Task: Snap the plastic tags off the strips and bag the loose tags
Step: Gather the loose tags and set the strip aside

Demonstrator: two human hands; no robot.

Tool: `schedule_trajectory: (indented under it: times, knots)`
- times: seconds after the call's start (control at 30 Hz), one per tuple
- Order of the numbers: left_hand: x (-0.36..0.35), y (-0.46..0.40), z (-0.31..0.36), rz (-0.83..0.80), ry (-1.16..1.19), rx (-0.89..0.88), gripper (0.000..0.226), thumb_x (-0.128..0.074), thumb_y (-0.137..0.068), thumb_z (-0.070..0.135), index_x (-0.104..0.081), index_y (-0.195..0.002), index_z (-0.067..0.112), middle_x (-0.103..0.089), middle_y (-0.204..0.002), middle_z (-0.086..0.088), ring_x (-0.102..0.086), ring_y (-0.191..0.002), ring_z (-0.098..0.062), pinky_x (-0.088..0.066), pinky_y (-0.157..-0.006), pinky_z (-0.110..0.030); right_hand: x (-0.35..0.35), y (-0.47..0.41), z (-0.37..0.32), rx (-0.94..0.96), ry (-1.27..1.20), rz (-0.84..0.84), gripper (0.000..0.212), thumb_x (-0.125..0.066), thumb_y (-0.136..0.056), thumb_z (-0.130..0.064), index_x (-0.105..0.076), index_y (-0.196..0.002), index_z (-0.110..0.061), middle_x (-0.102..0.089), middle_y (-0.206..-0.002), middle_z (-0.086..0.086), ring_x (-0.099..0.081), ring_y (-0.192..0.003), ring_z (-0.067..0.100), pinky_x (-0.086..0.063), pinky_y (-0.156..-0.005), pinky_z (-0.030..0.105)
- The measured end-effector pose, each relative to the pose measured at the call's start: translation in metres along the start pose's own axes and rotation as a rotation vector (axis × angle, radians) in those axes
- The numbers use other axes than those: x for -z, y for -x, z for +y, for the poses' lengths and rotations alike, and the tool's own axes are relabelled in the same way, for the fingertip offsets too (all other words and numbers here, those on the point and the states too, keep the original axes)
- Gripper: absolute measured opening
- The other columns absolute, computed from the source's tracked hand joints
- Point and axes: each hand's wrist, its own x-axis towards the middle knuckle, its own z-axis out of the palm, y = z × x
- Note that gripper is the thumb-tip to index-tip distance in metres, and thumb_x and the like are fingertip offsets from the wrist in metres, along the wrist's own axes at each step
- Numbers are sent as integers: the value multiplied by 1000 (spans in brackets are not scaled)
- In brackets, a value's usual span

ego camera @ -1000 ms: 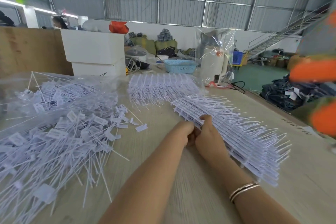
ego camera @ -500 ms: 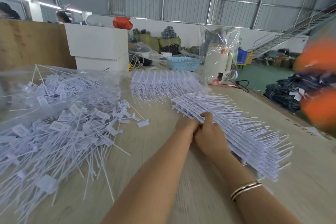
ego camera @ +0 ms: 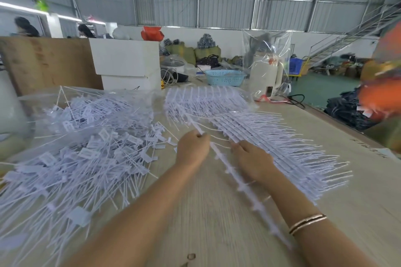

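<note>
Half a second ago both hands sat pressed together at the near edge of the stack of strips; now they have parted. Left hand [ego camera: 192, 149] has drawn away leftward, its fingers curled round a bare white strip [ego camera: 236, 178] that runs blurred from its knuckles down toward the camera between the two forearms. Right hand [ego camera: 252, 161] lies on the near edge of the stack of strips [ego camera: 280, 145], fingers bent against it; whether it grips a strip I cannot tell. Loose tags [ego camera: 71, 158] are heaped on the wooden surface [ego camera: 217, 223] to the left, some spilling from a clear bag [ego camera: 91, 102] behind them. A bracelet [ego camera: 307, 223] circles the right wrist.
</note>
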Motion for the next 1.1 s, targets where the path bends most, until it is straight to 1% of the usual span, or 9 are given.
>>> schedule_trajectory:
  times: [0.2, 0.37, 0.43, 0.53, 0.67, 0.73, 0.87, 0.97, 1.1]
  knots:
    - [72, -20, 14, 108, 105, 114, 31, -46, -92, 23, -45, -62, 13, -45, -64, -4, -42, -58, -20, -30, -55, -29, 6, 12, 3, 76, -92, -88, 34, -33, -100, -39, -59, -92, -18, -61, -94, 1, -55, -93, 22, -38, -80, 32]
    - [110, -16, 3, -279, -20, 58, 20, -48, -91, 22, -43, -74, 13, -38, -78, -13, -38, -71, -22, -31, -68, -34, -3, 1, 9, 52, -75, 37, 23, -38, -98, -23, -59, -109, -20, -63, -105, 3, -57, -97, 25, -43, -86, 36]
    - [122, -11, -4, -466, 60, 69, 24, -47, -94, 18, -49, -72, 12, -45, -68, -11, -47, -59, -20, -42, -67, -31, -6, -2, 10, 17, -333, 94, 21, -39, -97, -12, -59, -100, -19, -63, -98, 4, -60, -81, 21, -50, -75, 32]
    - [138, -9, -14, -763, 181, 155, 15, -49, -93, 14, -56, -81, 9, -50, -71, -5, -53, -68, -18, -46, -80, -35, -8, -3, 6, -85, -801, 109, 25, -38, -95, -1, -55, -84, -16, -64, -82, 9, -57, -57, 16, -47, -52, 22]
    - [145, -13, -17, -931, 92, 200, 26, -65, -82, 20, -55, -101, 6, -50, -82, -6, -55, -73, -20, -47, -82, -33, -2, -3, 8, -99, -843, 322, 23, -39, -93, -11, -51, -80, -24, -50, -70, 1, -46, -62, 19, -38, -58, 31]
    - [145, -11, -11, -985, 110, 192, 19, -63, -80, 21, -60, -95, 9, -50, -81, -6, -55, -71, -19, -47, -79, -32, 2, -2, 8, -93, -890, 413, 17, -43, -94, -22, -51, -81, -30, -48, -73, -3, -42, -64, 18, -36, -64, 35]
    - [153, -11, 4, -964, 227, 145, 12, -60, -79, 16, -72, -81, 13, -56, -76, -5, -54, -72, -21, -54, -73, -30, 17, 3, 2, -298, -1394, 232, 22, -49, -94, -36, -59, -90, -17, -52, -92, 2, -50, -67, 22, -46, -57, 29]
    - [162, -14, 15, -911, 263, 153, 16, -53, -79, 13, -67, -78, 8, -56, -71, -6, -52, -66, -23, -55, -67, -32, 30, 6, 6, -367, -1701, 148, 30, -47, -96, -37, -62, -100, -12, -57, -104, 4, -57, -90, 23, -52, -49, 26]
    - [165, -13, 27, -952, 128, 154, 17, -61, -75, 9, -57, -88, -2, -54, -69, -8, -54, -53, -17, -51, -58, -24, 21, 6, 4, -278, -1284, 142, 14, -57, -90, -26, -66, -94, -16, -63, -106, 0, -61, -88, 20, -49, -75, 32]
